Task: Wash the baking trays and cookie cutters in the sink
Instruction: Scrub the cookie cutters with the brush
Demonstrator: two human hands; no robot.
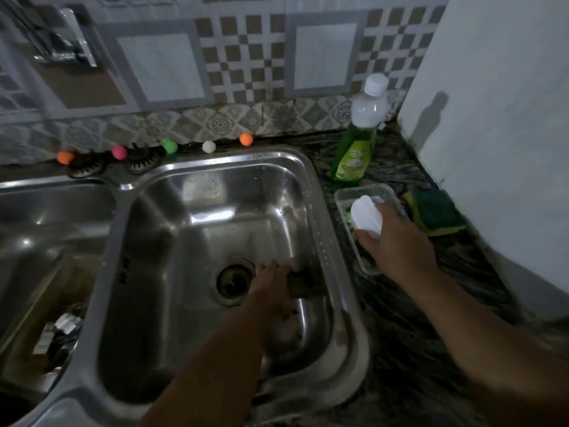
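My left hand [277, 291] is down in the right steel sink basin [197, 211], just right of the drain [234, 280], gripping a small dark object [303, 282] that is too blurred to name. My right hand [397, 241] reaches over the clear plastic tray [343, 195] on the counter and holds a white object [366, 215] inside it. In the left basin [46, 229] lie a flat baking tray [37, 303] and several small metal pieces [61, 331], dim and partly hidden.
A green dish-soap bottle [357, 140] stands behind the plastic tray. A green and yellow sponge [434, 215] lies by the white wall [498, 134] on the right. Several small coloured balls [169, 145] line the tiled backsplash behind the sink.
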